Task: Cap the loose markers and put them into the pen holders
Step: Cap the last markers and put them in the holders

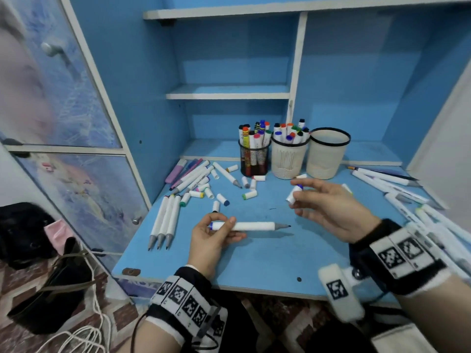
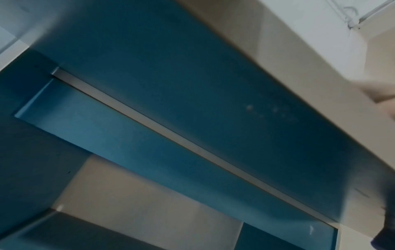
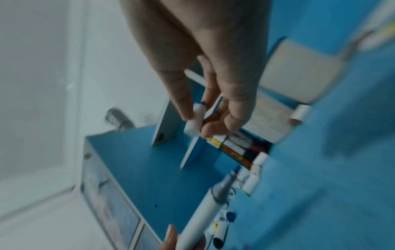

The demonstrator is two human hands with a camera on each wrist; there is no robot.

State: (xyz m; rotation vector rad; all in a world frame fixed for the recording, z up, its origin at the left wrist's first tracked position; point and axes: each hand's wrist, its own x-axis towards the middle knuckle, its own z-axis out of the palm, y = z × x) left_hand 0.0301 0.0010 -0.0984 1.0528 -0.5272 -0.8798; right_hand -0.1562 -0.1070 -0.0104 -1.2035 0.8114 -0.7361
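Observation:
My left hand (image 1: 216, 231) grips a white marker (image 1: 251, 226) above the blue desk, its bare grey tip pointing right. My right hand (image 1: 316, 200) pinches a white cap with a blue end (image 1: 293, 194), a short way up and right of that tip. The right wrist view shows the cap (image 3: 194, 121) between thumb and fingers and the marker (image 3: 205, 213) below it. Three holders stand at the back: a black mesh one (image 1: 254, 159) and a cream one (image 1: 288, 159), both full of capped markers, and an empty cream one (image 1: 327, 156). The left wrist view shows only shelving.
Loose caps (image 1: 221, 200) and uncapped markers (image 1: 165, 221) lie on the left half of the desk (image 1: 254, 261). More white markers (image 1: 397, 189) are piled along the right edge. A dark bag (image 1: 51, 289) and white cords sit on the floor at the left.

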